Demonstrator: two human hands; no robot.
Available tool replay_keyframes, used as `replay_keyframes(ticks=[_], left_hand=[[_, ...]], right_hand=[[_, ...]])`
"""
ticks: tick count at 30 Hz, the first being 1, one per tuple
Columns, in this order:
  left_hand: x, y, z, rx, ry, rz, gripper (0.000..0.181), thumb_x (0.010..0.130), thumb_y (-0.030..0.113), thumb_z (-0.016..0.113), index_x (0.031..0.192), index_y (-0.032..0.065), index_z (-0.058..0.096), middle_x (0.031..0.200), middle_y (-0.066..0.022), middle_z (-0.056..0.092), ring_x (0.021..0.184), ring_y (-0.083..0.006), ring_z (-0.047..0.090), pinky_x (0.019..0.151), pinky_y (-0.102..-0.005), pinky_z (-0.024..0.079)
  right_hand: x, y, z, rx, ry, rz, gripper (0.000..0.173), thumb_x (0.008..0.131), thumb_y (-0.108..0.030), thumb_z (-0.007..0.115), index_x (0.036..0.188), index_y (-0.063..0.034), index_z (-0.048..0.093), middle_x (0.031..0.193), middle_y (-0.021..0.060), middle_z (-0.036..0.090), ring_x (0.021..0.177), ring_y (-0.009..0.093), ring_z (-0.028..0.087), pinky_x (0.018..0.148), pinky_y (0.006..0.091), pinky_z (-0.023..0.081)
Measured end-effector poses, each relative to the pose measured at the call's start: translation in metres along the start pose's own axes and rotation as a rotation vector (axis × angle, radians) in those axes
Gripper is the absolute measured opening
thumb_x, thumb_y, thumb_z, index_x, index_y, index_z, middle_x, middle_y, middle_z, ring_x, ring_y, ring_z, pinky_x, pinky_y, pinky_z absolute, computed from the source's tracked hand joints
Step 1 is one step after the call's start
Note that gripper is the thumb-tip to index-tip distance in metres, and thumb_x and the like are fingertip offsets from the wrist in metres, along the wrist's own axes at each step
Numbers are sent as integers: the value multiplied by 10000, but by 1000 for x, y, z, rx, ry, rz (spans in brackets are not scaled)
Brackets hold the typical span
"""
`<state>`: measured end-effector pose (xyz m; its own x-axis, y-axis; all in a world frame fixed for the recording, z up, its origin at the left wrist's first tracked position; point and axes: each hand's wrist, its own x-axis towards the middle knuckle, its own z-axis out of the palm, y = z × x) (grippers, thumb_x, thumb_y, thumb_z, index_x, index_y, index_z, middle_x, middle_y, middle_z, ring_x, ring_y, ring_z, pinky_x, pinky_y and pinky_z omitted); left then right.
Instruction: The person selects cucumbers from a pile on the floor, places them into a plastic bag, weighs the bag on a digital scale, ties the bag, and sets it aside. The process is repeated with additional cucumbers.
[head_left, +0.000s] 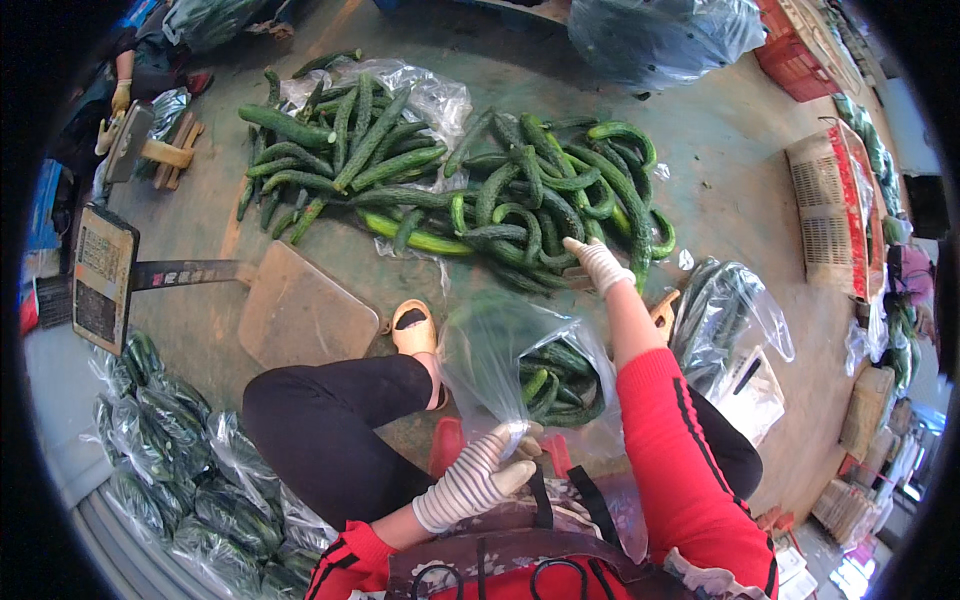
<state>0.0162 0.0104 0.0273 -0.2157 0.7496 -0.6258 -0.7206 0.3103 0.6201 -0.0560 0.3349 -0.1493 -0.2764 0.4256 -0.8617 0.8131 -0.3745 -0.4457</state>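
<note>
My left hand (484, 472), in a striped knit glove, grips the rim of a clear plastic bag (480, 360) between my knees. Inside the bag lie several green cucumbers (562, 382). In a glove of the same kind, my right hand (596, 262) reaches forward to the near edge of a heap of curved cucumbers (525, 195) on the floor; whether its fingers hold one is not plain. Straighter cucumbers (360, 142) are piled left of that heap, partly on a clear plastic sheet (435, 94).
A platform scale (307, 307) with a display (105, 277) stands at left. Filled bags (217, 517) are stacked lower left; another bag of cucumbers (720, 300) lies right. A plastic crate (825, 210) stands far right. At upper left, a co-worker's gloved hand (121, 96) shows near a wooden stool (176, 154).
</note>
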Motion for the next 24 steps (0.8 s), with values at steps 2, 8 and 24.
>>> replay_keyframes(ticks=[2,8,24], left_hand=[[2,-2,-2,83,35,72,426,827,45,551,1244,56,465,1001,-28,552,906,-98,541,802,-264,464],[3,19,-15,188,159,117,336,827,62,546,1160,28,522,954,-34,595,901,-100,544,818,-258,448],[9,2,-17,-266,90,184,606,820,54,603,1380,67,372,641,80,473,502,-12,384,454,-156,304]], right_hand=[[27,4,20,-119,134,-61,663,772,-404,689,1253,-37,419,989,173,613,701,250,614,633,348,518],[51,45,5,222,1,-68,264,750,-326,655,764,-110,502,542,37,446,404,145,402,350,284,315],[-217,113,-65,-540,-542,-632,364,796,-165,680,1104,0,577,927,98,648,846,150,600,786,283,482]])
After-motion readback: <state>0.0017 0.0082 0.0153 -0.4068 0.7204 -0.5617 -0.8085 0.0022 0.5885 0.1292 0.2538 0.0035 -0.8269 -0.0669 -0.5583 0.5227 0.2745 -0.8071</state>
